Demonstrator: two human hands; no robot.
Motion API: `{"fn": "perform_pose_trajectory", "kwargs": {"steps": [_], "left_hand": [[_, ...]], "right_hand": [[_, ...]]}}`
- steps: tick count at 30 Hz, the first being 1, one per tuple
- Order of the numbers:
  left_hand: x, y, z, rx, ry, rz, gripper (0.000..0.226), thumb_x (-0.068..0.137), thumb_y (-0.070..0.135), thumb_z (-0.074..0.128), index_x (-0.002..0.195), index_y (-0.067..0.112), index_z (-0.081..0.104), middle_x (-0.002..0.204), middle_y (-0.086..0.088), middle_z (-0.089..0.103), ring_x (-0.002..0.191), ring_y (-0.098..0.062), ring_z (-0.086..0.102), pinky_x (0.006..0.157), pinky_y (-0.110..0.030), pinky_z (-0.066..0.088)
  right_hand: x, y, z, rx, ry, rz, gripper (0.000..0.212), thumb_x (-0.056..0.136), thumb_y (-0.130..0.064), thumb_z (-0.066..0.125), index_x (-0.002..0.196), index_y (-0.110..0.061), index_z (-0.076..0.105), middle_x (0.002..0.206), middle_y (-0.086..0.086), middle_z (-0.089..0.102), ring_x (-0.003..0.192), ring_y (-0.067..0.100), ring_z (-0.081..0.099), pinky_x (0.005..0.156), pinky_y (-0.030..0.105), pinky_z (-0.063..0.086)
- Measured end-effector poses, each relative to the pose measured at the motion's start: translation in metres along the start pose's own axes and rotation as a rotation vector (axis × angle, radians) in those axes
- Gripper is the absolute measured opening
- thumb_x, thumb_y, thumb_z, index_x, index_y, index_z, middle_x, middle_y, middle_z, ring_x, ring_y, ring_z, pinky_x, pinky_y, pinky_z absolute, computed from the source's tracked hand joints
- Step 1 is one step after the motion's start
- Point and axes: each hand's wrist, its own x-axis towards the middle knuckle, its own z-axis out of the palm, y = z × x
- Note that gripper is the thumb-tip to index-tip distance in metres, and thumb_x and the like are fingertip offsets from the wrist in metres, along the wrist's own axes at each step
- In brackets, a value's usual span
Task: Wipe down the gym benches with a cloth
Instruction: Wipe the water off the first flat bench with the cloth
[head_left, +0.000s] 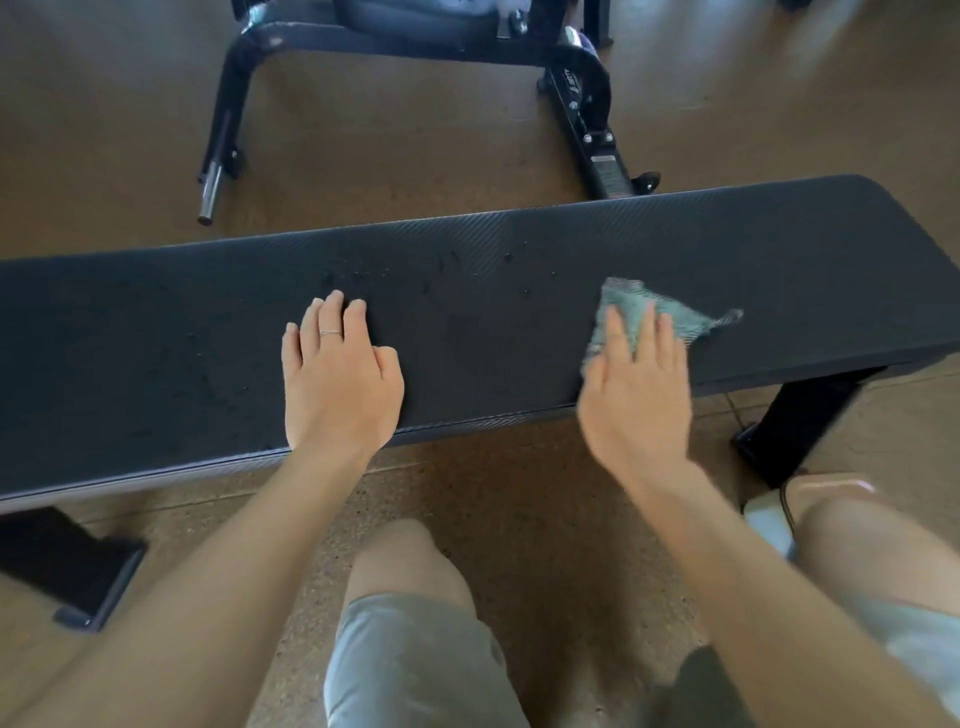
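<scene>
On a brown gym floor (467, 171), a person leans over a long black bench (519, 312) that runs left to right across the scene, one hand given to wiping and the other to support. The right hand (631, 384) presses a small grey-green cloth (660, 309) flat against the padded top toward the bench's right end, fingers spread straight over the fabric rather than bunched round it, a hold that looks meant to keep as much cloth as possible in contact with the surface. A corner of the cloth trails out to the right of the fingers. The left hand (340, 374) rests on the pad near the bench's middle, fingers loosely bent with their tips on the surface, holding nothing; it appears to brace the person's weight and steady the bench. A thin ring (330, 332) shows on one finger. Dark flecks, perhaps damp spots (441, 270), mark the pad between and beyond the two hands, suggesting that stretch is yet to be wiped. Farther off stands another piece of black gym equipment (415, 41) with angled legs. The person's knees and pale shorts (410, 654) fill the near edge.
</scene>
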Motion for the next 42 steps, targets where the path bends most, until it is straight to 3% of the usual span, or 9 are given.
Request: {"fn": "perform_pose_trajectory", "kwargs": {"steps": [7,14,19,22,26,29,33,37,42], "left_hand": [[-0.002,-0.001,0.000,0.014,0.012,0.030,0.051,0.104,0.023,0.037,0.152,0.006,0.040,0.163,-0.016,0.035,0.154,-0.034,0.026,0.128,-0.052,0.016],[-0.002,0.001,0.000,0.019,0.032,0.013,0.052,0.102,0.024,0.037,0.150,0.006,0.044,0.161,-0.017,0.039,0.152,-0.035,0.030,0.127,-0.053,0.019],[-0.002,0.001,0.000,0.027,0.009,0.001,0.056,0.102,0.028,0.033,0.154,0.010,0.039,0.165,-0.012,0.034,0.155,-0.030,0.024,0.129,-0.048,0.014],[-0.002,0.000,-0.002,0.033,0.007,0.000,0.055,0.103,0.028,0.035,0.155,0.012,0.038,0.166,-0.011,0.032,0.156,-0.028,0.023,0.130,-0.047,0.012],[-0.002,-0.001,-0.003,0.025,0.002,-0.004,0.054,0.104,0.029,0.035,0.155,0.013,0.039,0.166,-0.010,0.033,0.156,-0.029,0.023,0.130,-0.046,0.012],[-0.002,0.002,-0.001,0.020,0.027,-0.004,0.060,0.099,0.035,0.028,0.153,0.012,0.042,0.164,-0.011,0.036,0.155,-0.030,0.027,0.129,-0.048,0.015],[-0.002,0.001,-0.001,0.019,0.029,-0.001,0.063,0.097,0.035,0.024,0.153,0.011,0.042,0.164,-0.012,0.037,0.155,-0.030,0.028,0.129,-0.048,0.015],[-0.001,-0.001,-0.001,0.029,0.017,0.001,0.056,0.101,0.029,0.034,0.154,0.010,0.041,0.164,-0.012,0.036,0.155,-0.030,0.027,0.129,-0.048,0.016],[0.000,0.000,-0.001,0.028,0.030,0.001,0.063,0.097,0.036,0.026,0.151,0.011,0.045,0.162,-0.013,0.040,0.153,-0.031,0.031,0.129,-0.048,0.017]], "right_hand": [[-0.018,-0.041,0.017,-0.021,0.000,-0.390,0.061,0.107,-0.047,0.007,0.162,-0.024,0.024,0.168,0.005,0.021,0.157,0.023,0.013,0.128,0.037,0.011],[-0.004,-0.004,0.016,0.029,0.170,0.003,0.062,0.108,-0.041,0.006,0.159,-0.017,0.032,0.166,0.012,0.026,0.156,0.028,0.019,0.127,0.045,0.016],[-0.049,-0.099,0.043,0.136,0.136,-0.388,0.051,0.109,-0.037,0.027,0.154,-0.018,0.044,0.162,0.011,0.037,0.153,0.029,0.028,0.125,0.044,0.023],[-0.038,-0.070,0.038,0.054,0.076,-0.560,0.051,0.110,-0.038,0.030,0.155,-0.017,0.040,0.161,0.012,0.038,0.152,0.027,0.030,0.126,0.039,0.021],[-0.003,0.018,0.018,-0.009,0.164,-0.243,0.055,0.110,-0.034,0.019,0.152,-0.009,0.044,0.158,0.020,0.041,0.149,0.031,0.036,0.125,0.043,0.023],[-0.006,-0.001,0.014,-0.002,0.178,-0.075,0.057,0.108,-0.033,0.020,0.154,-0.008,0.040,0.161,0.021,0.033,0.153,0.033,0.028,0.126,0.046,0.022],[-0.037,-0.089,0.025,0.059,0.063,-0.326,0.056,0.107,-0.037,0.024,0.159,-0.015,0.031,0.167,0.014,0.021,0.157,0.029,0.014,0.127,0.045,0.016],[-0.007,-0.056,0.015,-0.037,-0.027,-0.543,0.056,0.108,-0.037,0.021,0.159,-0.016,0.029,0.165,0.014,0.027,0.155,0.027,0.022,0.127,0.042,0.017],[0.042,-0.011,0.001,-0.049,-0.049,-0.132,0.062,0.106,-0.041,0.004,0.163,-0.017,0.011,0.170,0.013,0.008,0.158,0.025,0.004,0.128,0.038,0.003]]}}
